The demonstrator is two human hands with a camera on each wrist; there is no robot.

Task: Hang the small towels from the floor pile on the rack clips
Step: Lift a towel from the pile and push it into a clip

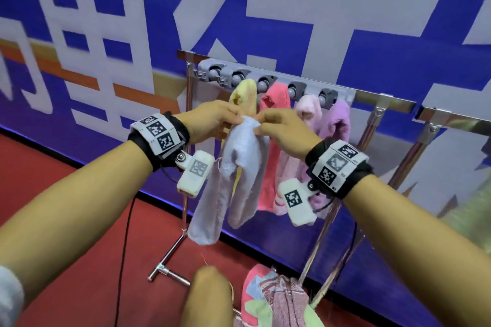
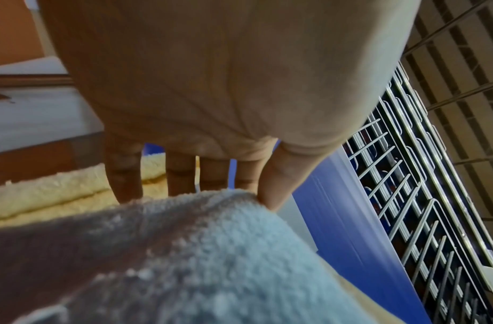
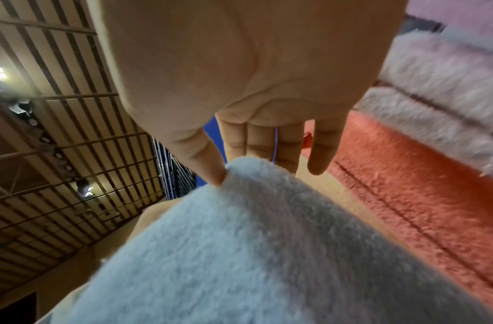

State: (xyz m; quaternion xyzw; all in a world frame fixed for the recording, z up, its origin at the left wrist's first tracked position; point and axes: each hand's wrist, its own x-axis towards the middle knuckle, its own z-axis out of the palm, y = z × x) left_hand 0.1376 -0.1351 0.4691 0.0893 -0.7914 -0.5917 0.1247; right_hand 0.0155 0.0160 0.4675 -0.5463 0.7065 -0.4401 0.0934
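1. The left hand [image 1: 212,121] and right hand [image 1: 281,127] each pinch the top edge of the pale blue towel [image 1: 239,162], bunching it, likely to feed a clip.
2. It hangs fluffy and folded below both hands.
3. Beyond the hands, the clip rail [image 1: 265,79] holds the yellow towel [image 1: 245,93] and others.

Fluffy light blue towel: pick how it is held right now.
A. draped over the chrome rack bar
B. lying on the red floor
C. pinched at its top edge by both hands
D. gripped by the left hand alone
C: the left hand and the right hand both pinch the top edge of the fluffy light blue towel, which hangs below them in front of the rack.
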